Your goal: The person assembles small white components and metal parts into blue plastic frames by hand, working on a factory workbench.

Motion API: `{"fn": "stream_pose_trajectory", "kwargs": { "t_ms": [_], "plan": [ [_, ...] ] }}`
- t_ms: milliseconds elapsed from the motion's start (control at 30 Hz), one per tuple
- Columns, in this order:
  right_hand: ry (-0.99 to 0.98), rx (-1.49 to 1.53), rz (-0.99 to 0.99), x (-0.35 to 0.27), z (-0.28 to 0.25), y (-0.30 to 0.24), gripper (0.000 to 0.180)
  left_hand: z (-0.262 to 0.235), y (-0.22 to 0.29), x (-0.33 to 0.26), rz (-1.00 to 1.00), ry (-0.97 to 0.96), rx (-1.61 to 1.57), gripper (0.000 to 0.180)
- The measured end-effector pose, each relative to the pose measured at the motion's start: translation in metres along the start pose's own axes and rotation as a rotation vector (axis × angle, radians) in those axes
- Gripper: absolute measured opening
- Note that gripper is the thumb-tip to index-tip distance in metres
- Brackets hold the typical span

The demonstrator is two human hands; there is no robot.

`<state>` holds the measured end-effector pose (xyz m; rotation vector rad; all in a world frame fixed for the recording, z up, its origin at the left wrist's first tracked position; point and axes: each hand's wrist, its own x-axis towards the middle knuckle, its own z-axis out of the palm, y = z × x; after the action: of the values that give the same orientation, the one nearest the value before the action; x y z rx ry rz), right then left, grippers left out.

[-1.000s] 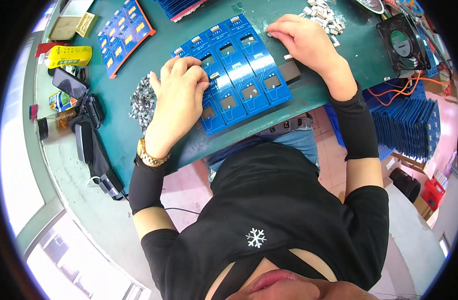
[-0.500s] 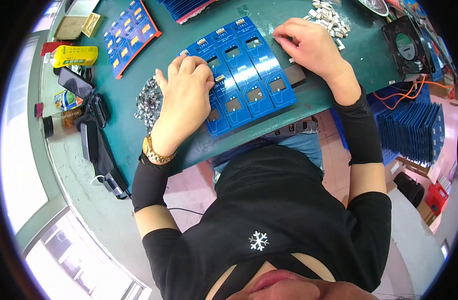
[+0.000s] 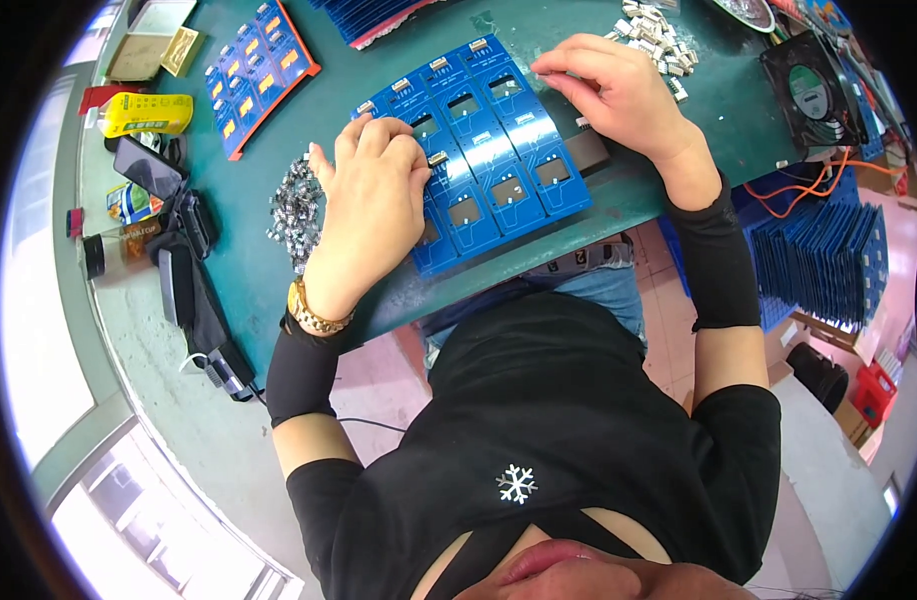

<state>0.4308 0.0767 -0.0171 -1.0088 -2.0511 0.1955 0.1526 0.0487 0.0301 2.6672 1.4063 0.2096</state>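
Observation:
A blue circuit board panel (image 3: pixel 484 150), divided into several sections with rectangular cutouts, lies tilted on the green table. White connectors (image 3: pixel 438 64) sit along its far edge, with more on its middle rows. My left hand (image 3: pixel 371 205) rests over the panel's left side, fingers curled down and closed together. What its fingertips grip, if anything, is hidden beneath them. Just off the far right edge of the panel hovers my right hand (image 3: pixel 624 95), thumb and fingers pinched. Anything in that pinch is too small to name. Left of my left wrist lies a heap of small silvery parts (image 3: pixel 297 220).
Loose white connectors (image 3: pixel 661 42) are piled beyond my right hand. A dark block (image 3: pixel 587 153) juts out beside the panel. An orange-edged rack of boards (image 3: pixel 264 75) stands far left, near a yellow bottle (image 3: pixel 151 114). At the right are a black fan (image 3: pixel 811 92) and stacked blue boards (image 3: pixel 821 262).
My right hand has shifted slightly left, closer to the panel's far right edge. My left hand stays at about the same place on the panel.

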Motion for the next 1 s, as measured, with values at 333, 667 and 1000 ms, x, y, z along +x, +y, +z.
{"fn": "stream_pose_trajectory", "kwargs": {
  "t_ms": [333, 667, 1000],
  "plan": [
    [-0.096, 0.063, -0.030, 0.000, -0.001, 0.002, 0.013, 0.001, -0.001, 0.001, -0.030, -0.010, -0.029, 0.005],
    [-0.147, 0.065, 0.017, 0.002, -0.001, -0.003, 0.015, 0.000, -0.007, 0.002, 0.008, -0.005, -0.049, 0.004],
    [-0.118, 0.068, -0.021, 0.002, -0.002, -0.001, 0.012, 0.002, -0.007, 0.003, 0.020, -0.004, -0.040, 0.004]
  ]
}}
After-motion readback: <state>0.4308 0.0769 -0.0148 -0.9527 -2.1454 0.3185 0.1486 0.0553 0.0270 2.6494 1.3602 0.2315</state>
